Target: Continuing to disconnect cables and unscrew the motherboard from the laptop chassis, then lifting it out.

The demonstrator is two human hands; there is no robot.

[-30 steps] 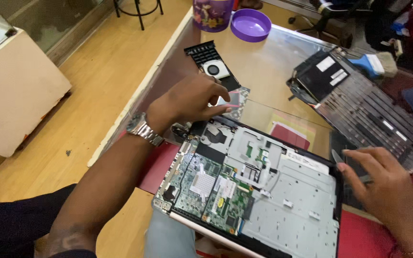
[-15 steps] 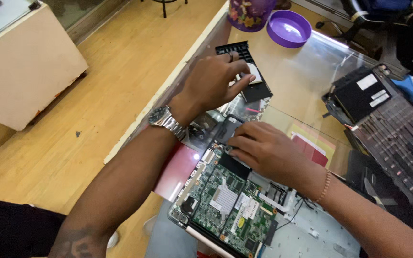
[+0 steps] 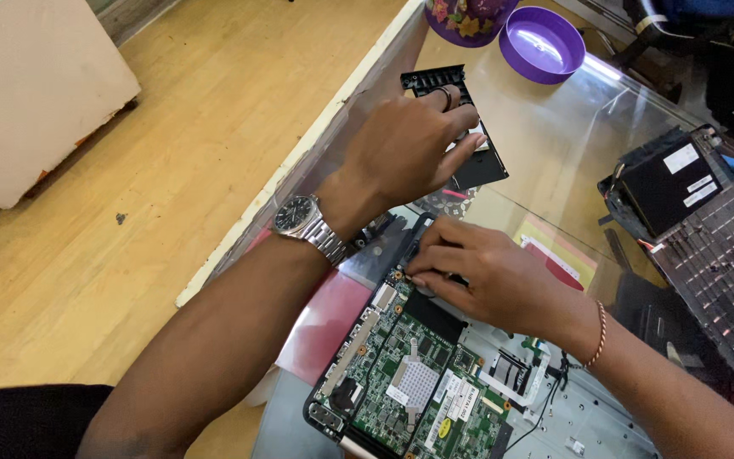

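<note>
Hands work over an opened laptop on a glass worktop. The left hand is near the top middle of the frame. Its fingers are curled down onto a flat black fan part and touch it; the grip is closed around the part's near edge, as far as can be seen. A silver watch sits on that wrist.

The right hand is in the middle of the frame, just below the left hand. Its fingertips are pinched together at the top corner of the green circuit board. What they pinch is too small to tell. A thin bracelet is on that wrist.

The green board lies inside the laptop at the bottom middle of the frame. A purple bowl stands at the top of the frame. A keyboard part lies at the right edge, with a black box part just beside it. Wooden floor fills the left side.
</note>
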